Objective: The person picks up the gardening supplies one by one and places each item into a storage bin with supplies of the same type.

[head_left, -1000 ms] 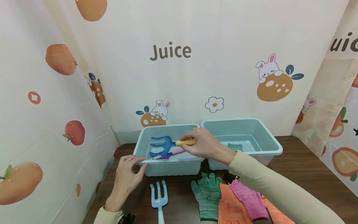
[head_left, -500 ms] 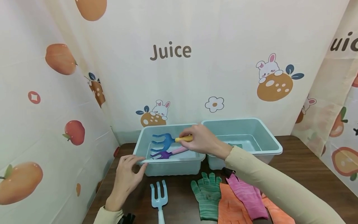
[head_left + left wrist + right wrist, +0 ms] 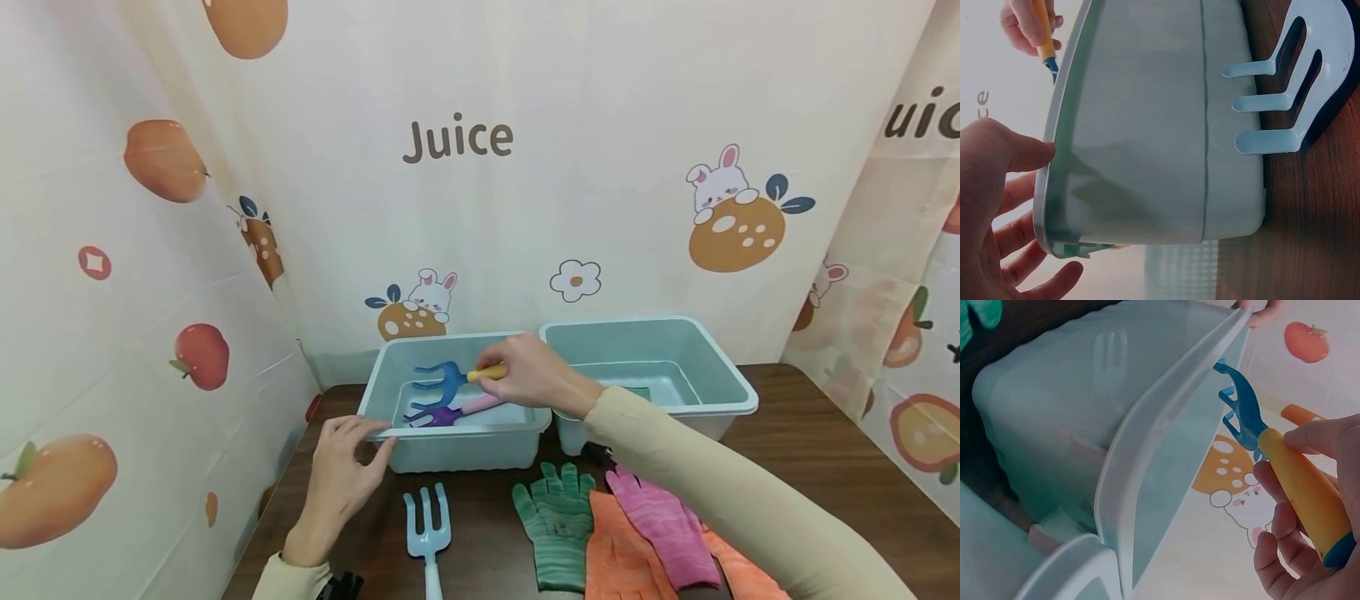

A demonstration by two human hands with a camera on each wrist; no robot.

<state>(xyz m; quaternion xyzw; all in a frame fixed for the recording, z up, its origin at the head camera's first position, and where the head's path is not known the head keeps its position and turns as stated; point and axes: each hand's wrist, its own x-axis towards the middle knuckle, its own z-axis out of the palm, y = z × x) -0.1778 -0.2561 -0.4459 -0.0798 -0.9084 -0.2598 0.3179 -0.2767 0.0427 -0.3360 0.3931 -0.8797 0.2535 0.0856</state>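
The right hand [image 3: 528,371] pinches the yellow handle of the blue fork [image 3: 450,383], its thumb along 1 side and its index finger across from it; the right wrist view shows the other fingers bent loosely below, with the handle's blue butt near the palm. The left hand [image 3: 345,467] is relaxed, its fingers spread and lightly bent, thumb and fingers touching the rim at the near left corner of the left bin [image 3: 465,450]. The right forearm reaches in from the lower right, palm downward; the left rises from the lower edge. The blue fork is over the left bin, its long axis running left to right, handle to the right and tines to the left, the tine end slightly lower in the head view. Whether the tines touch the bin, I cannot tell. Below them lies the purple fork [image 3: 438,416], also pointing left, in the same bin. The light blue fork [image 3: 429,540] lies on the worktop [image 3: 795,442], its 3 tines facing the bin.
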